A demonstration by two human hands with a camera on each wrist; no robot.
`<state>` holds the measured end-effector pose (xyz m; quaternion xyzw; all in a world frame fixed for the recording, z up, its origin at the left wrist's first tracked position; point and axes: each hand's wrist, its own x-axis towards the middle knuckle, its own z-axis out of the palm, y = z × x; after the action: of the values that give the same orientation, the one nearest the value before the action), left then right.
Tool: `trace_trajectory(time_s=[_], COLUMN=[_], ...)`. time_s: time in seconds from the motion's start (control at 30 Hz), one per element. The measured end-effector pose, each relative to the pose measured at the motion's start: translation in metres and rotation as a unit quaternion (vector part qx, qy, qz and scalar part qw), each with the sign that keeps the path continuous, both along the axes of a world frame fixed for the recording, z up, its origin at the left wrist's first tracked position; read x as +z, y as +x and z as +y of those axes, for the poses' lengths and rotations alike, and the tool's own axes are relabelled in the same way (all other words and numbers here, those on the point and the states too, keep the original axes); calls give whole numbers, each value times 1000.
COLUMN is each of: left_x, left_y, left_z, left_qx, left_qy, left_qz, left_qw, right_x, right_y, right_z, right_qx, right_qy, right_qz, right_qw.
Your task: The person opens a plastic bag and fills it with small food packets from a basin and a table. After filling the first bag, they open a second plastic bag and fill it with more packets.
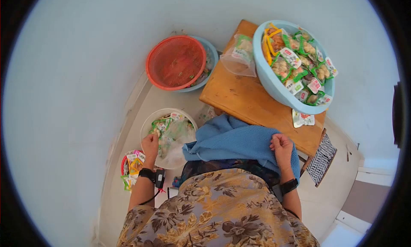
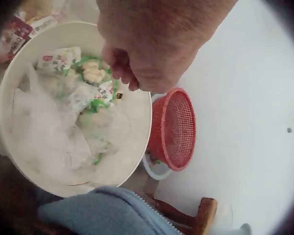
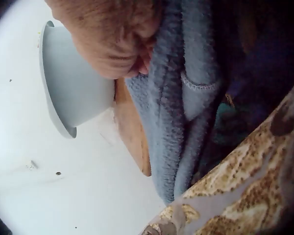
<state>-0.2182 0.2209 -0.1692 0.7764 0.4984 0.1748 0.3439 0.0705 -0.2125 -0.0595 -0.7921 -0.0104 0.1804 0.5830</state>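
Note:
My left hand [image 1: 150, 146], fingers curled, hangs over the rim of a white bucket [image 2: 6, 107]; nothing shows poking out of the fist, and the palm side is hidden. Inside the bucket lie green-and-white snack packets [image 2: 93, 72] and crumpled clear plastic [image 2: 49, 132]. A blue towel [image 1: 235, 138] is spread across the lap. On its right part, my right hand [image 1: 281, 148] pinches the fabric between bent fingers, with folds of the towel running down below it in the right wrist view.
A wooden table [image 1: 239, 95] carries a large light-blue tub [image 1: 274, 93] of packed snacks, a clear bag [image 1: 239, 54] and a loose packet [image 1: 303, 118]. Behind the bucket, a red basket [image 1: 175, 63] sits on another blue tub [image 1: 209, 75]. Colourful packets [image 1: 135, 163] fill a small red container at left.

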Motion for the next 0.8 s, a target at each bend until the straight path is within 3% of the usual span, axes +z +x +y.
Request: trace_trajectory(time_s=[0.07, 0.13, 0.3, 0.43, 0.67, 0.8], left_x=[-30, -50, -51, -79, -65, -80], left_y=[-18, -30, -41, -57, -16, -10], left_z=[4, 4, -13, -18, -31, -20], left_qx=[-28, -7, -13, -29, -8, -139], left_qy=[50, 3, 56, 28, -74, -39], left_qz=[64, 87, 74, 86, 79, 151], left_qw=[996, 996, 996, 995, 994, 978], right_x=[-5, -13, -5, -3, -3, -6], right_y=[3, 4, 4, 4, 3, 4], right_z=[-3, -9, -5, -3, -2, -5], right_qx=[8, 16, 35, 28, 24, 32], right_qy=[6, 24, -23, -38, -38, -30], right_qz=[0, -3, -17, -16, -17, -22], right_qw=[1000, 1000, 999, 999, 999, 999])
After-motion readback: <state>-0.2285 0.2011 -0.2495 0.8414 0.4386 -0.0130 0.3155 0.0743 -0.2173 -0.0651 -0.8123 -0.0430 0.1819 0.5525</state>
